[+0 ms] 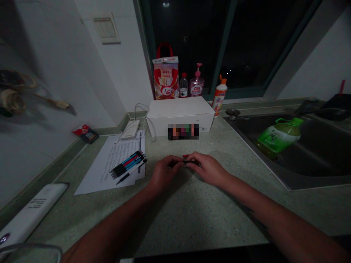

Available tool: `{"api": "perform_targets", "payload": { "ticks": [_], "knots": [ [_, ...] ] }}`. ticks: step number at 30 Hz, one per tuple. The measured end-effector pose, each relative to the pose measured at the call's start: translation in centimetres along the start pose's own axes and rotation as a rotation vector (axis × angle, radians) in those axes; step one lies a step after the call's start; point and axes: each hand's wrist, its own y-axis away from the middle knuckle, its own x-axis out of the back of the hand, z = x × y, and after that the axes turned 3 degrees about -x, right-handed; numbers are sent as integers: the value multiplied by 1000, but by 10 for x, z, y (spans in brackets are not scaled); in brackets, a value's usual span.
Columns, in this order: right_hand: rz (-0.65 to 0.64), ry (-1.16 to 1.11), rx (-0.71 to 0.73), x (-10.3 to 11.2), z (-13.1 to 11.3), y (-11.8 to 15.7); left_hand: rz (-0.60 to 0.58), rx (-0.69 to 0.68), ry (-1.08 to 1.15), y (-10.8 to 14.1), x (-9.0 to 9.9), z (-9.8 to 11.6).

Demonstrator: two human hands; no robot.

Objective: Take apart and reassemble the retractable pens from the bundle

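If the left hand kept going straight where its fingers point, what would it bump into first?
Probably the right hand, whose fingertips face the left hand along the thin dark thing both hold. Depth is hard to judge here.

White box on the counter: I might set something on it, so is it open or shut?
Shut: the white box shows a flat, continuous top, with no flap raised.
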Motion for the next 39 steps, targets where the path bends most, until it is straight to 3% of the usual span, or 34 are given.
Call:
{"api": "perform_targets", "payload": {
  "ticks": [8,39],
  "knots": [
    [43,-37,-36,3,-1,0,20,19,-9,0,1,1],
    [7,58,0,5,1,0,7,-29,-13,-1,0,-3]
  ]
}}
